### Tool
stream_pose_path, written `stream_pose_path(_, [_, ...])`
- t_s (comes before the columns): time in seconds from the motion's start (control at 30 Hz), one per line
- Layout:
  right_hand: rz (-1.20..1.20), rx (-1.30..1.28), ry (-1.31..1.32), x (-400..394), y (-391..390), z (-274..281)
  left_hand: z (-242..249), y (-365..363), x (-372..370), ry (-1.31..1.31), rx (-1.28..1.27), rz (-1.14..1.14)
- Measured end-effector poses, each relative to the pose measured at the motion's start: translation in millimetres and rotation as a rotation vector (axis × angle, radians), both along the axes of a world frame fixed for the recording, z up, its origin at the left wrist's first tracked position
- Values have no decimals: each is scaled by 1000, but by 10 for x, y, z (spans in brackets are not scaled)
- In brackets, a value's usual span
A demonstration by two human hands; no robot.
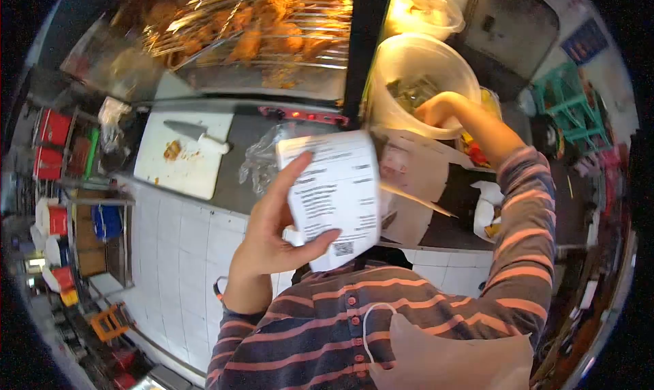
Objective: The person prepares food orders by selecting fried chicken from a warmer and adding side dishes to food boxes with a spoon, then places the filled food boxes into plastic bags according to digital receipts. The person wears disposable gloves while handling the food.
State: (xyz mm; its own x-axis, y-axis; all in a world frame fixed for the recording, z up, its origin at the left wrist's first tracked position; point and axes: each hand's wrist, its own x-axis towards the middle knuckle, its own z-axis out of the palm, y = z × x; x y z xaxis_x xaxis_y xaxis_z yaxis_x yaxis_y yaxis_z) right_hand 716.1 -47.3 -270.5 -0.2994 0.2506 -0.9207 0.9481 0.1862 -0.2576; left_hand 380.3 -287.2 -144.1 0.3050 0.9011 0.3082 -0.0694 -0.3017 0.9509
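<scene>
The left hand [269, 233] pinches a printed receipt [335, 196] upright, just short of the plastic tub [422, 83] on the worktop [238, 179]. The right hand [439, 109] reaches into that tub; whether its fingers are curled or spread, I cannot tell.

The left hand [272, 230] is raised in front of the chest, palm turned toward the camera, its thumb and fingers [294, 175] pinched together in a grip. The right arm, in a striped sleeve, stretches forward and up, elbow bent; the right hand [441, 109] curls downward at the wrist, fingers hidden.
</scene>
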Motion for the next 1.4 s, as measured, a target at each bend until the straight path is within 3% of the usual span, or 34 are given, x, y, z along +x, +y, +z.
stream_pose_path(0.03, [-79,-43,-24,-20,-56,89,-42,23,-23,28,22,15])
stream_pose_path(0.07, [-38,-231,-13,270,195,-458,-133,27,-57,-1,5,14])
stream_pose_path(0.27, [-243,-276,10,35,24,-236,-452,-121,-248,27,-274,215])
stream_pose_path(0.33, [-333,-294,56,11,6,-13,-659,-186,-404,80,-257,251])
stream_pose_path(0.4, [-268,-22,451,176,54,132,-644,-244,-428,63,-314,248])
stream_pose_path(0.47, [-537,266,796,211,-327,704,-731,-263,-526,79,-312,249])
stream_pose_path(0.53, [-592,440,1166,335,-459,713,-818,-284,-585,117,-332,266])
stream_pose_path(0.6, [-938,462,1249,306,-963,1026,-854,-275,-607,134,-344,276])
stream_pose_path(0.67, [-915,462,1352,278,-1246,1034,-780,-204,-516,82,-367,227])
stream_pose_path(0.73, [-888,401,1340,242,-1484,780,-749,-144,-451,59,-356,189])
stream_pose_path(0.8, [-672,686,1023,130,-1710,753,-723,-77,-360,55,-315,139])
stream_pose_path(0.83, [-648,676,909,94,-1740,646,-695,-59,-305,54,-313,127])
stream_pose_path(0.93, [-899,504,966,-71,-1839,250,-656,-42,-202,55,-302,89])
stream_pose_path(0.97, [-812,618,863,40,-1804,100,-660,-15,-60,91,-301,93])
stream_pose_path(1.1, [-964,600,793,541,-2162,105,-609,-22,397,168,-226,63])
stream_pose_path(1.2, [-1117,616,998,856,-2791,122,-582,-100,660,168,-118,98])
stream_pose_path(1.4, [-1315,643,751,1855,-4502,94,-501,-430,1823,83,83,301])
